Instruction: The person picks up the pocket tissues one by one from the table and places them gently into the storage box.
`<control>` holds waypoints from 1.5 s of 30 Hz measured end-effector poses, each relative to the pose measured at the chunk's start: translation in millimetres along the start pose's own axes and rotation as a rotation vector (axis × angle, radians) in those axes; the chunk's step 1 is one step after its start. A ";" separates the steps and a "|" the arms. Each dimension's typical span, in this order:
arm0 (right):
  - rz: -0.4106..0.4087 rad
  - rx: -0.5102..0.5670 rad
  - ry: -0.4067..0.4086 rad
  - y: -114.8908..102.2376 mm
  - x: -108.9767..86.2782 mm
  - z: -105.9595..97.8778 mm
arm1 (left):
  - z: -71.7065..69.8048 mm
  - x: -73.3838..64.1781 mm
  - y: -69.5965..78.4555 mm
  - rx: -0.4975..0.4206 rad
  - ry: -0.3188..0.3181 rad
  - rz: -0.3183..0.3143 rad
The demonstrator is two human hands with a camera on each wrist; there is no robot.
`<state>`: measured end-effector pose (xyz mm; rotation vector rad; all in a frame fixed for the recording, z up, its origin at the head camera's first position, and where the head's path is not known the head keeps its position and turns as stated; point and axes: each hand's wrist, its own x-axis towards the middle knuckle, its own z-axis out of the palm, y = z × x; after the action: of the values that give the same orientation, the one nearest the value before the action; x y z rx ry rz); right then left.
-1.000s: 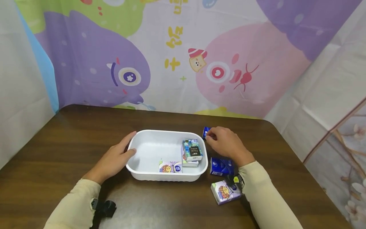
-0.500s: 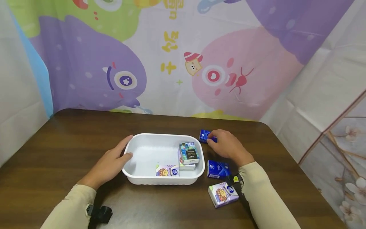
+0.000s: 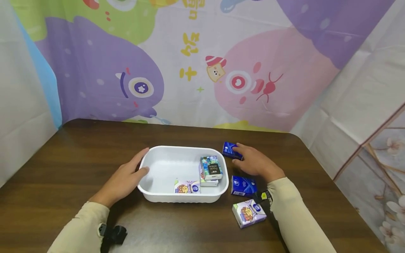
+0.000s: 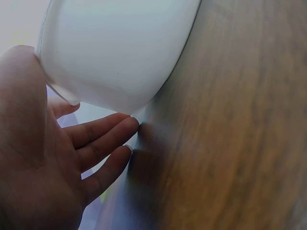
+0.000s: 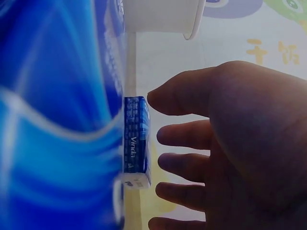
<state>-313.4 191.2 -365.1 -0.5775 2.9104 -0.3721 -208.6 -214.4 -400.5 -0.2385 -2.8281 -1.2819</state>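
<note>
At the left end of a white plastic basin [image 3: 171,198], my left hand [image 3: 121,181] holds the rim, thumb over the edge and fingers along the outer wall. The left wrist view shows the fingers [image 4: 98,148] spread against that wall. My right hand [image 3: 254,162] is by a blue tissue pack [image 3: 228,149] beyond the basin's right corner, its fingers partly covering the pack. In the right wrist view the fingers are extended, beside the Vinda-printed pack [image 5: 135,136]. Inside the basin, a blue-green tissue pack [image 3: 210,165] lies on a purple-white one [image 3: 209,182]; another purple-white pack [image 3: 186,187] lies near the front wall.
Right of the basin, under the right forearm, lie a second blue tissue pack [image 3: 243,186] and a purple-white pack [image 3: 248,213]. The brown wooden table [image 3: 177,228] ends at a cartoon-printed curtain [image 3: 186,102]. Black cameras are strapped to both wrists.
My right hand's fingers have spread from a closer pinch, and the far blue tissue pack shows more and lies flatter. The left hand stays on the basin. The head view shifts slightly.
</note>
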 end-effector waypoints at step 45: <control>-0.035 -0.106 0.100 4.7 -0.4 0.9 | 0.1 1.1 1.2 -0.002 -0.016 -0.014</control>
<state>-314.6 195.4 -367.2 -0.6437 3.0344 -0.2591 -209.5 -213.4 -399.6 -0.2308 -2.8465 -1.2914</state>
